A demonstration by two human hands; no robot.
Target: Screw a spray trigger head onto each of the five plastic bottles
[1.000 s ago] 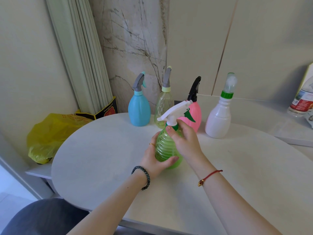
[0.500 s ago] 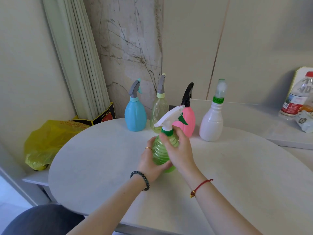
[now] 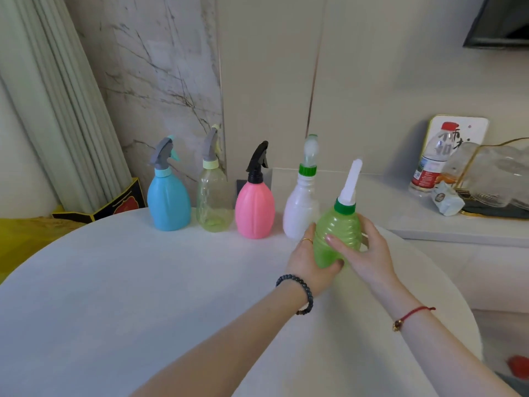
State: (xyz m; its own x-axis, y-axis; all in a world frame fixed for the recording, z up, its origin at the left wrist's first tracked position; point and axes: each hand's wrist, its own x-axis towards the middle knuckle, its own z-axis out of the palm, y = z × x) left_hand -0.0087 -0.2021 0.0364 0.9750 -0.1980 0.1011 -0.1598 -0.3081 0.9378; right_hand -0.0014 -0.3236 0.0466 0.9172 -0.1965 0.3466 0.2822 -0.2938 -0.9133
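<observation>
Both my hands hold a ribbed green bottle (image 3: 339, 233) with a white trigger head (image 3: 351, 180) and green collar on its neck. My left hand (image 3: 310, 262) cups its lower left side, my right hand (image 3: 363, 255) wraps its right side. It sits just right of a white bottle (image 3: 299, 207) with a clear head. Along the back of the table stand a blue bottle (image 3: 169, 202) with a grey head, a clear yellowish bottle (image 3: 214, 196) with a grey head, and a pink bottle (image 3: 254, 207) with a black head.
The round white table (image 3: 143, 296) ends close to the right of my hands. A white ledge (image 3: 400, 213) behind carries a water bottle (image 3: 432, 164), a glass tray (image 3: 498, 173) and a wrapped packet (image 3: 446, 199). A curtain (image 3: 57, 110) and yellow bag (image 3: 20, 239) are at the left.
I have carried the green bottle from the table's middle to the right end of the row, beside the white bottle. My right hand slid from the collar down onto the body.
</observation>
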